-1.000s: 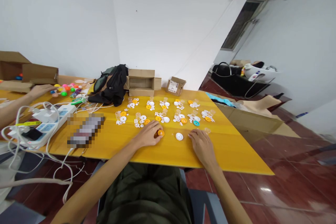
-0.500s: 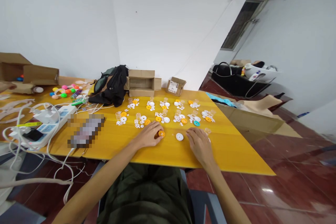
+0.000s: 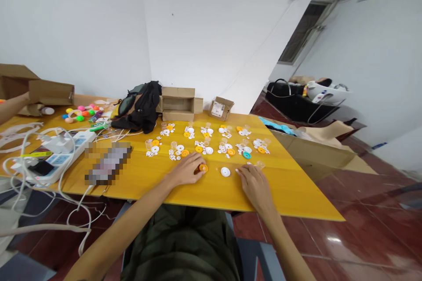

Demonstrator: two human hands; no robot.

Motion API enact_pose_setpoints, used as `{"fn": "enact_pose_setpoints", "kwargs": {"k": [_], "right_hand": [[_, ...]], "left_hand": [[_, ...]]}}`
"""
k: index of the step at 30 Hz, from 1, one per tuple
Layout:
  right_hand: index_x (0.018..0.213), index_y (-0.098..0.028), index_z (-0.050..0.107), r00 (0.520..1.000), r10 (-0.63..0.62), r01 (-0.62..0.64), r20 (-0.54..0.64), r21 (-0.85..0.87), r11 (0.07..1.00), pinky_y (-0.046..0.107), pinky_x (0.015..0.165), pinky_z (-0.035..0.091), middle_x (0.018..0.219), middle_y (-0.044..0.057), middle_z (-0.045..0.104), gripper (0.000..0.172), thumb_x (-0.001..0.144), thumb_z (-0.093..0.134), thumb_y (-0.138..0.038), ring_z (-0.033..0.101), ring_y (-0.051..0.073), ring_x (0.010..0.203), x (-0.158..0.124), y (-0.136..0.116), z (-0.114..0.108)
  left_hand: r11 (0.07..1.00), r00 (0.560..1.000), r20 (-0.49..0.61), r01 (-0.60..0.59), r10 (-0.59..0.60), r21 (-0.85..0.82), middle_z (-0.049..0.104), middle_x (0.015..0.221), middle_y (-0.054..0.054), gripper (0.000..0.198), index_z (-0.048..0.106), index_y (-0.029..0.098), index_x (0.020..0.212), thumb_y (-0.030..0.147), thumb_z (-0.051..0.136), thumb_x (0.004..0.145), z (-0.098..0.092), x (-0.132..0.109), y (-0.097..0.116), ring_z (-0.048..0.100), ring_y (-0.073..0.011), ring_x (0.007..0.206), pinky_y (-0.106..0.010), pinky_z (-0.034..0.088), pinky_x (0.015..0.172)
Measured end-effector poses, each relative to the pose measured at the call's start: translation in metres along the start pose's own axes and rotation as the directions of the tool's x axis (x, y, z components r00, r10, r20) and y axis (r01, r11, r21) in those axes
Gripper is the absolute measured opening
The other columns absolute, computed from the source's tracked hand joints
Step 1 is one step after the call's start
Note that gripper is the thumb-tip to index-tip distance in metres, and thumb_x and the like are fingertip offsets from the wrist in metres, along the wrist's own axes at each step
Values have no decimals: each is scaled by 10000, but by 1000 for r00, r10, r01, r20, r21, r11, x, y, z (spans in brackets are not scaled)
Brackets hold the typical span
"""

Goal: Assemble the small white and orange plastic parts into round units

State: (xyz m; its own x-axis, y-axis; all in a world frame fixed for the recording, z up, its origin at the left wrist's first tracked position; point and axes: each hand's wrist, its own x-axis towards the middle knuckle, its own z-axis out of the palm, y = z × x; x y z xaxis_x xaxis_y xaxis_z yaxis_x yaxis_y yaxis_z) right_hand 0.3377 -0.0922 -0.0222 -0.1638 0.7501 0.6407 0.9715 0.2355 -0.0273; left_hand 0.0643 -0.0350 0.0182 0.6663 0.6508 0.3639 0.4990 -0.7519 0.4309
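Note:
My left hand [image 3: 188, 169] is closed around a small orange round piece [image 3: 203, 168], low over the table. Right of it, a white toothed disc [image 3: 225, 171] lies flat on the wood. Past the disc, my right hand [image 3: 254, 181] has its fingers bent together, with a tiny white bit [image 3: 236, 170] at the fingertips; its kind is too small to tell. A clear plastic cup [image 3: 260, 165] stands just beyond that hand, with other small white pieces partly hidden by the fingers. A teal disc [image 3: 247, 155] lies farther back.
Several small groups of clear cups, orange discs [image 3: 231, 152], white discs and dice cover the table's middle. Behind them stand two cardboard boxes [image 3: 178, 116] [image 3: 221, 109] and a black bag [image 3: 145, 109]. Leftward lie a phone, a power strip [image 3: 62, 158] and another person's arm [image 3: 15, 107].
My right hand has shifted slightly right and down, and a tiny white bit now shows at its fingertips. My left hand stays put. The other person's arm reaches farther in.

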Motion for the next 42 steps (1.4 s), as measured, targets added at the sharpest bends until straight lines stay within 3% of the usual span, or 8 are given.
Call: {"fn": "enact_pose_setpoints", "kwargs": {"k": [5, 11, 16, 29, 36, 42], "right_hand": [[839, -242, 679, 994, -60, 63, 86, -29, 998, 382, 781, 454, 918, 99, 671, 309, 959, 417, -131, 592, 259, 889, 4, 1, 0], [901, -249, 672, 984, -120, 124, 130, -27, 992, 401, 854, 465, 942, 99, 677, 307, 919, 412, -87, 597, 263, 922, 5, 1, -1], [823, -249, 625, 988, -70, 65, 140, 42, 997, 372, 784, 480, 850, 80, 660, 265, 974, 412, -201, 610, 255, 842, 12, 4, -2], [788, -250, 593, 980, -13, -16, 198, 147, 989, 317, 631, 439, 785, 57, 667, 210, 923, 461, -160, 630, 233, 742, 21, 4, -4], [800, -251, 584, 983, 31, -66, 181, 190, 980, 309, 633, 461, 794, 58, 686, 206, 931, 444, -174, 651, 231, 746, 22, 1, -5], [838, -242, 603, 992, 71, -102, 108, 314, 944, 324, 681, 495, 821, 62, 692, 196, 945, 441, -216, 656, 232, 767, 33, -19, -6]], "left_hand": [[1000, 1000, -7, -13, 13, -7, 626, 960, -54, 66, 581, 235, 885, 215, 520, 898, 0, -1, 0, 585, -241, 987, -379, 489, 917], [1000, 1000, -12, -11, 10, -18, 632, 959, -53, 87, 604, 241, 910, 209, 527, 883, 2, -1, -1, 581, -246, 1007, -393, 484, 946], [1000, 1000, 5, -17, 17, 3, 629, 956, -51, 83, 596, 238, 905, 217, 516, 900, 1, 0, -1, 585, -241, 1001, -381, 485, 943], [1000, 1000, 3, -12, 12, -15, 630, 965, -54, 98, 610, 241, 922, 223, 519, 890, 3, 0, -2, 585, -245, 995, -394, 491, 944], [1000, 1000, 12, -15, 16, -8, 633, 976, -58, 89, 604, 235, 922, 217, 521, 897, 1, 0, -1, 585, -242, 1001, -384, 487, 941], [999, 999, 13, -32, 32, 4, 635, 977, -57, 70, 592, 230, 914, 198, 534, 891, 2, 0, -2, 587, -244, 1008, -372, 487, 925]]}}
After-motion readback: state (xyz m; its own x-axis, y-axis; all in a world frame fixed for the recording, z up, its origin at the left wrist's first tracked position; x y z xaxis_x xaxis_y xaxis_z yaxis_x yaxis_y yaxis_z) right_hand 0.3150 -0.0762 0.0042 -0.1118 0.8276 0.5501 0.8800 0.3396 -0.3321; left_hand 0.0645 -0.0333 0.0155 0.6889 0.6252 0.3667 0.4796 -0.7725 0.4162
